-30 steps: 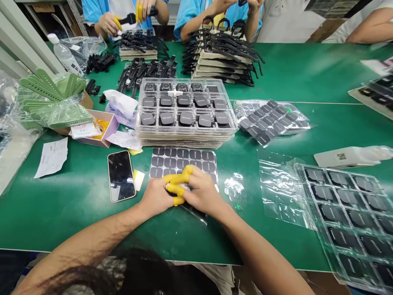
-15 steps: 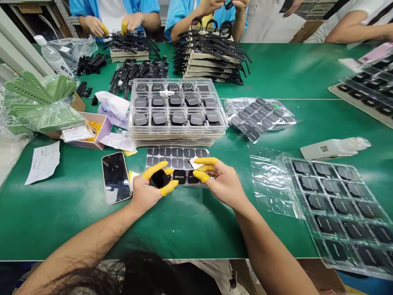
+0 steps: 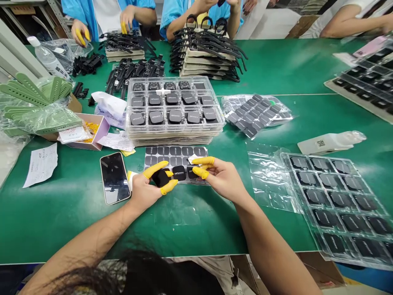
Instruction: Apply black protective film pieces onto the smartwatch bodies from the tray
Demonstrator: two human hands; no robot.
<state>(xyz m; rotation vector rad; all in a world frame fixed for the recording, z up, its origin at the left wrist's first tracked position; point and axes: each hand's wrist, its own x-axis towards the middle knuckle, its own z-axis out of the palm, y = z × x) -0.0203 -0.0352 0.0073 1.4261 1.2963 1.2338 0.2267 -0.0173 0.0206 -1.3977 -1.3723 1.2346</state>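
My left hand point(image 3: 149, 186), with yellow finger cots, grips a square black watch face point(image 3: 161, 178) between thumb and fingers. Its glossy side is up, just over the left part of a sticker sheet point(image 3: 162, 150). The sheet carries rows of dark rounded labels. Over the sheet's right end, my right hand point(image 3: 219, 178), also in yellow finger cots, has its fingers drawn together at a small white cloth point(image 3: 193, 157). How firmly it pinches the cloth is partly hidden. Between the hands, a black label point(image 3: 178, 173) with white lettering shows.
Behind the sheet stands a stack of clear trays point(image 3: 175, 130) with watch faces. A phone point(image 3: 115, 178) lies left, a filled clear tray point(image 3: 302, 190) and white bottle point(image 3: 330, 142) right. Co-workers' hands point(image 3: 80, 35) are across the table, behind piled black straps point(image 3: 208, 49).
The view has shifted slightly. Both my hands keep nearly the same pose over the sheet, the watch face still in my left. Across the table, a co-worker's hand has moved away from the straps.
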